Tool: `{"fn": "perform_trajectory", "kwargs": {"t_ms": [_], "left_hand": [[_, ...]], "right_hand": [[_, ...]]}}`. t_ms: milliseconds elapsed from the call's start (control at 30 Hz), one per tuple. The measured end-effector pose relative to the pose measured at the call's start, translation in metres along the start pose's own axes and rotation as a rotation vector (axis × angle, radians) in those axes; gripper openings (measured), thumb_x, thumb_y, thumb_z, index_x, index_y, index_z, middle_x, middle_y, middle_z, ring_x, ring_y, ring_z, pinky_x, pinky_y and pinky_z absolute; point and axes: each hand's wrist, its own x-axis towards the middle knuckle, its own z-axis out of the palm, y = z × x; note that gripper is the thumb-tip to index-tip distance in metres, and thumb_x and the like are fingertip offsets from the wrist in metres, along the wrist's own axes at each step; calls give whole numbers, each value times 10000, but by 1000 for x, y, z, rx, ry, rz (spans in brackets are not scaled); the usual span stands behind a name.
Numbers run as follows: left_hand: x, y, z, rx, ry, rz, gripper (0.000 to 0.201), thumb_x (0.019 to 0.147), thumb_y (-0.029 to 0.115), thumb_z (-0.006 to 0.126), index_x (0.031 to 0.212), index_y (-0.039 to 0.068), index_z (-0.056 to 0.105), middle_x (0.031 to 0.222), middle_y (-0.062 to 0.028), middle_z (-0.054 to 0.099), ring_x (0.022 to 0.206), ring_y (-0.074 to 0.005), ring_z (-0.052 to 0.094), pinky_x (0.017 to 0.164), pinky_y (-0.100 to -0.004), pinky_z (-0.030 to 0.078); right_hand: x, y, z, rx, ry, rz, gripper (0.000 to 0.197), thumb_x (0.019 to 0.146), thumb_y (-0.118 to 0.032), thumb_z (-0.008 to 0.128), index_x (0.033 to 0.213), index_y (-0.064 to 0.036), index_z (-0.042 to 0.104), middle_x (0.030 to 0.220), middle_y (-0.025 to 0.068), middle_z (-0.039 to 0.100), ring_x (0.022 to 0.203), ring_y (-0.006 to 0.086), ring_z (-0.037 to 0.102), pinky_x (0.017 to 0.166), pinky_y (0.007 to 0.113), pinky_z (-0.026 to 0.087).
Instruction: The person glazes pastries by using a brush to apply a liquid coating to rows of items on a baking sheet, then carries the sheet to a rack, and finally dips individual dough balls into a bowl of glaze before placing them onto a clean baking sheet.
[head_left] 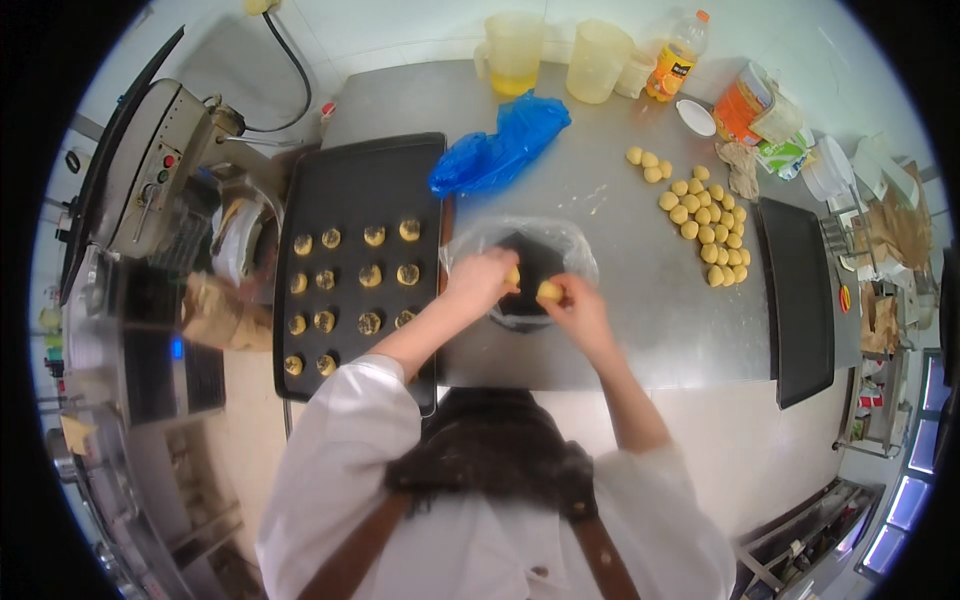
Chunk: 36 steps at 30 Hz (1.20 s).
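My left hand point(486, 280) pinches a small yellow dough ball point(513, 277) above a clear plastic bag point(575, 250), which lies spread around a mass of dark seeds point(540, 262). Another dough ball point(549, 291) is between the fingertips of my right hand point(580, 308), just right of the first. Rows of dough pieces topped with dark seeds point(370, 275) sit on a black baking tray point(365, 170) to my left. Plain dough balls point(706, 215) are gathered loosely on the steel table to the right.
A crumpled blue plastic bag point(500, 147) lies behind the seeds. Along the wall stand plastic jugs point(597, 65) and an orange drink bottle point(676, 62). A second black tray point(797, 310) lies at the table's right end. A grey machine point(160, 170) stands at left.
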Motion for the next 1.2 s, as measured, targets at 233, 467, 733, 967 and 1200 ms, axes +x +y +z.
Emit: {"fn": "perform_trajectory", "kwargs": {"t_ms": [233,467,733,967,1200], "left_hand": [[11,-16,56,370,-38,263,149,657,235,757,765,160,686,784,-23,654,928,-240,578,771,-379,464],[-35,-53,-46,-960,-38,-408,337,840,97,766,1141,-6,656,966,-94,723,811,-144,683,725,-288,552],[-111,-169,-166,-1304,29,-296,618,860,-69,699,1422,11,456,1189,-100,639,1067,-186,659,925,-316,549],[-114,-341,-175,-875,227,-392,390,811,-9,772,1157,2,592,1055,-65,605,1050,-177,642,900,-316,561],[-86,-418,-147,-85,279,-389,475,722,290,844,1065,64,606,1056,-115,596,1022,-330,592,873,-413,500]], "right_hand": [[13,21,24,-604,-91,-365,294,793,-158,795,1038,-61,664,992,110,648,804,281,651,698,339,538],[23,-55,-9,529,-305,209,329,850,-47,736,1156,-47,614,1099,66,663,958,157,651,812,280,516],[74,-179,102,773,-470,52,599,854,80,689,1397,-24,458,1207,93,614,1069,168,633,897,299,521],[182,-211,272,-94,-145,-315,463,784,-187,808,1170,-33,603,1086,108,629,994,264,645,834,340,528],[246,-206,376,-356,-7,-256,467,726,-323,830,1038,-49,615,1039,120,616,1007,320,606,837,431,520]]}}
